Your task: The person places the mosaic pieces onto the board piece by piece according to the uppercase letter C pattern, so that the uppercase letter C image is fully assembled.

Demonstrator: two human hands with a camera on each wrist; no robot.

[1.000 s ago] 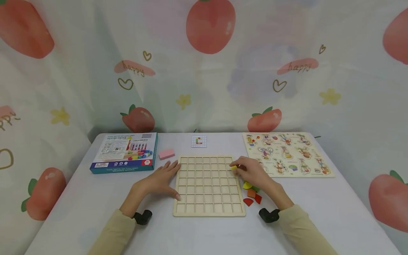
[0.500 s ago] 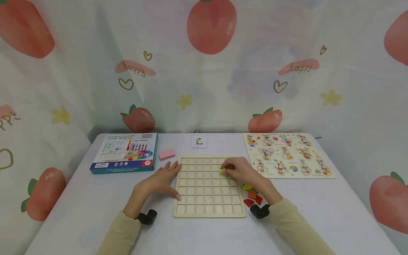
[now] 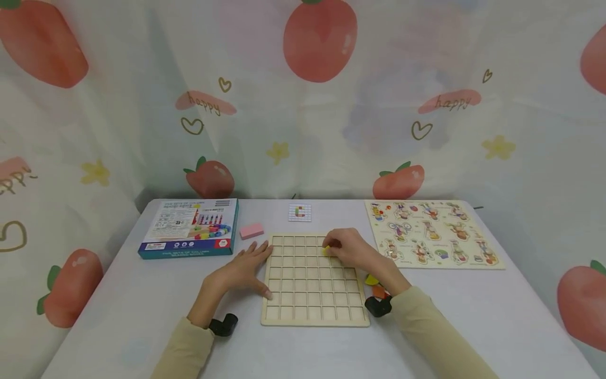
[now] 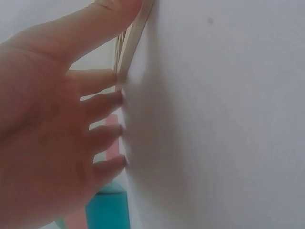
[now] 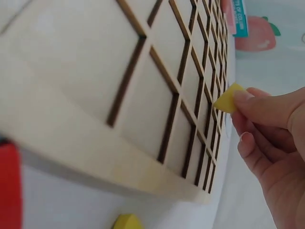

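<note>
A wooden grid board (image 3: 314, 317) with square cells lies in the middle of the table. My left hand (image 3: 243, 271) rests spread along its left side, thumb and a fingertip at the edge; in the left wrist view the fingers (image 4: 102, 102) are straight, fingertips down on the tabletop. Over the far right cells, my right hand (image 3: 350, 247) pinches a small yellow piece (image 5: 228, 98) between thumb and fingers, right at the grid's ribs. Beside the board's right edge lie loose coloured pieces, among them a yellow one (image 3: 371, 280) and an orange one (image 3: 379, 291), partly hidden by the right wrist.
Behind the board is a small card (image 3: 300, 212) with a coloured pattern on a grid. A pink block (image 3: 251, 230) sits next to a boxed bead set (image 3: 189, 229) at the back left. A picture puzzle board (image 3: 433, 234) lies at the back right.
My right hand has moved left from the board's right edge to over its cells, carrying the yellow piece. The left hand has stayed at the left side.
</note>
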